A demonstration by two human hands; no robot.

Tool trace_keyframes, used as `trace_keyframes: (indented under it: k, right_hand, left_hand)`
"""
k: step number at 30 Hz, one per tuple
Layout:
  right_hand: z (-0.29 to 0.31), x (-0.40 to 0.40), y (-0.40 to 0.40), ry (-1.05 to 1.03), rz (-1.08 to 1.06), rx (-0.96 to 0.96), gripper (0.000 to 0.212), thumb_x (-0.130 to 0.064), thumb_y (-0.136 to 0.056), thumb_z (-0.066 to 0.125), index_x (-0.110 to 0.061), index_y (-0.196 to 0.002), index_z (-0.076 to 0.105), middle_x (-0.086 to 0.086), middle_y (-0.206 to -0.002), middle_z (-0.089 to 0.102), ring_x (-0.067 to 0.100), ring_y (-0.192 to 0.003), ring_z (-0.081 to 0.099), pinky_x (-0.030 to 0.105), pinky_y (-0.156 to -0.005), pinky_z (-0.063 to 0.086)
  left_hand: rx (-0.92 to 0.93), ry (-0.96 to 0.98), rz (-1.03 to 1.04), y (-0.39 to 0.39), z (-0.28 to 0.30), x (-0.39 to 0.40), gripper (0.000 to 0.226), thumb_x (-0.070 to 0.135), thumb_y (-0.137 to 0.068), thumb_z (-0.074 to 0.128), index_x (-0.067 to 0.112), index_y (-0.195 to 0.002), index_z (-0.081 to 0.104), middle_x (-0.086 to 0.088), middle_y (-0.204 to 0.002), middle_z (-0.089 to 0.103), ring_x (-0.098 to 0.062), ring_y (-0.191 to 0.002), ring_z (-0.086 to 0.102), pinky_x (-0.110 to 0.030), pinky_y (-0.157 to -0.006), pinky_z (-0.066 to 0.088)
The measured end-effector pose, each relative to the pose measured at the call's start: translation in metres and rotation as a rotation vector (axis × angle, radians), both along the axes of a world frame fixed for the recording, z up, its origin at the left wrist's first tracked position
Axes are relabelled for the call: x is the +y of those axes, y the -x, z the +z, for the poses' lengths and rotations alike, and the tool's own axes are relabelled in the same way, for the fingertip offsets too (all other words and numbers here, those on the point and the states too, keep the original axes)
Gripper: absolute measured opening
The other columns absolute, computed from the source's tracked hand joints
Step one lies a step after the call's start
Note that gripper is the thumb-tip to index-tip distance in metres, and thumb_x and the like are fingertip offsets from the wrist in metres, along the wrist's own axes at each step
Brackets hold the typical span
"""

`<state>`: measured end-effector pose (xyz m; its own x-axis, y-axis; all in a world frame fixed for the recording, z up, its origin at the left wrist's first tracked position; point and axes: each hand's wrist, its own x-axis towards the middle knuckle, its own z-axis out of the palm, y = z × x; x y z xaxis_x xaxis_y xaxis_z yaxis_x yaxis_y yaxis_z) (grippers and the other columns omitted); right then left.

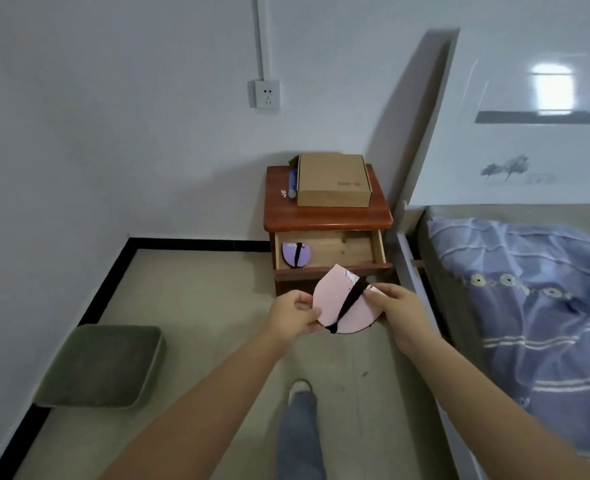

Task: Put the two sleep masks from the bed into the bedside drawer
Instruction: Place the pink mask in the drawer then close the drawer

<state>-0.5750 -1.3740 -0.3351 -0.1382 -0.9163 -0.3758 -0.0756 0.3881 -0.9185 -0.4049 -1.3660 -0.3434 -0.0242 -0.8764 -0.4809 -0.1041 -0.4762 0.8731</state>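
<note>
Pink sleep mask (338,303) pinched between left hand (295,315) and right hand (395,308), before open drawer (342,252).

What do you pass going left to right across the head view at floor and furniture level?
Green cushion → left hand → pink sleep mask held by both hands → right hand → bed with the blue quilt. The nightstand, with its open drawer holding the purple sleep mask, overlaps the hands, so I left it out.
</note>
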Motion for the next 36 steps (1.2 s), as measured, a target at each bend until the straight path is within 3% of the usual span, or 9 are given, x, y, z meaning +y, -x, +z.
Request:
trace_keyframes:
  k: [6, 13, 19, 21, 24, 28, 30, 33, 36]
  right_hand:
    - [-0.092, -0.179, -0.014, -0.198, -0.092, 0.057, 0.02, -0.003, -0.086, 0.049, -0.002, -0.106, 0.052, 0.022, -0.115, 0.054, 0.027, -0.095, 0.049, 0.049, -0.094, 0.045]
    - [-0.214, -0.319, -0.002, -0.409, -0.206, 0.224, 0.036, 0.0, -0.087, 0.036, -0.001, -0.123, 0.035, 0.022, -0.127, 0.046, 0.028, -0.104, 0.045, 0.039, -0.086, 0.041]
    - [-0.294, -0.369, 0.007, -0.436, -0.21, 0.284, 0.03, -0.005, -0.087, 0.041, -0.001, -0.116, 0.045, 0.022, -0.124, 0.053, 0.033, -0.113, 0.05, 0.041, -0.096, 0.042]
    - [-0.31, -0.379, 0.009, -0.417, -0.176, 0.296, 0.027, -0.005, -0.088, 0.04, 0.0, -0.114, 0.049, 0.023, -0.123, 0.055, 0.034, -0.113, 0.051, 0.044, -0.101, 0.043]
    - [-0.321, -0.391, 0.009, -0.367, -0.046, 0.337, 0.022, -0.004, -0.088, 0.041, -0.002, -0.104, 0.056, 0.022, -0.113, 0.059, 0.031, -0.101, 0.056, 0.038, -0.084, 0.048]
    - [-0.327, -0.404, 0.005, -0.316, 0.098, 0.374, 0.029, -0.007, -0.084, 0.05, -0.029, -0.064, 0.048, -0.002, -0.077, 0.056, 0.019, -0.086, 0.051, 0.019, -0.063, 0.043]
    - [-0.329, -0.407, 0.004, -0.245, 0.224, 0.543, 0.021, -0.008, -0.086, 0.045, -0.024, -0.076, 0.055, -0.001, -0.085, 0.06, 0.021, -0.092, 0.054, 0.012, -0.069, 0.042]
    - [-0.326, -0.391, 0.009, -0.171, 0.364, 0.847, 0.026, -0.019, -0.092, 0.041, -0.008, -0.112, 0.052, 0.018, -0.118, 0.059, 0.031, -0.104, 0.056, 0.029, -0.077, 0.04]
    - [-0.322, -0.359, 0.019, -0.182, 0.426, 0.889, 0.037, -0.036, -0.088, 0.046, -0.005, -0.108, 0.05, 0.02, -0.105, 0.062, 0.033, -0.088, 0.058, 0.037, -0.07, 0.044]
  left_hand:
    - [-0.305, -0.085, -0.144, -0.002, -0.09, -0.167, 0.022, 0.008, -0.089, 0.056, -0.002, -0.108, 0.057, -0.021, -0.114, 0.064, -0.027, -0.089, 0.064, -0.025, -0.07, 0.044]
    - [-0.934, 0.098, -0.5, -0.01, -0.211, -0.262, 0.042, 0.009, -0.092, 0.044, 0.008, -0.134, 0.041, -0.013, -0.137, 0.048, -0.023, -0.127, 0.042, -0.031, -0.104, 0.035]
    - [-1.151, 0.166, -0.728, -0.022, -0.278, -0.286, 0.043, 0.011, -0.089, 0.049, 0.009, -0.131, 0.044, -0.012, -0.131, 0.051, -0.024, -0.121, 0.044, -0.035, -0.098, 0.039]
    - [-1.181, 0.303, -0.72, -0.022, -0.283, -0.289, 0.037, 0.006, -0.073, 0.069, 0.005, -0.109, 0.063, -0.016, -0.11, 0.066, -0.028, -0.101, 0.06, -0.031, -0.079, 0.051]
    - [-1.179, 0.462, -0.73, -0.02, -0.283, -0.29, 0.035, -0.006, -0.026, 0.086, 0.005, -0.057, 0.071, -0.012, -0.057, 0.07, -0.025, -0.049, 0.065, -0.019, -0.04, 0.047]
    - [-1.178, 0.52, -0.759, -0.023, -0.28, -0.29, 0.033, -0.008, -0.024, 0.082, 0.004, -0.051, 0.067, -0.012, -0.049, 0.064, -0.025, -0.043, 0.062, -0.017, -0.038, 0.044]
    - [-1.205, 0.52, -0.777, -0.021, -0.277, -0.29, 0.036, -0.007, -0.02, 0.081, 0.005, -0.05, 0.067, -0.01, -0.048, 0.063, -0.024, -0.043, 0.062, -0.016, -0.036, 0.043]
    - [-1.244, 0.511, -0.785, -0.017, -0.273, -0.289, 0.037, -0.002, -0.017, 0.082, 0.009, -0.049, 0.068, -0.006, -0.046, 0.064, -0.021, -0.043, 0.063, -0.016, -0.035, 0.043]
    - [-1.253, 0.508, -0.779, -0.015, -0.27, -0.288, 0.038, 0.0, -0.015, 0.083, 0.011, -0.048, 0.069, -0.004, -0.046, 0.064, -0.02, -0.043, 0.063, -0.015, -0.036, 0.043]
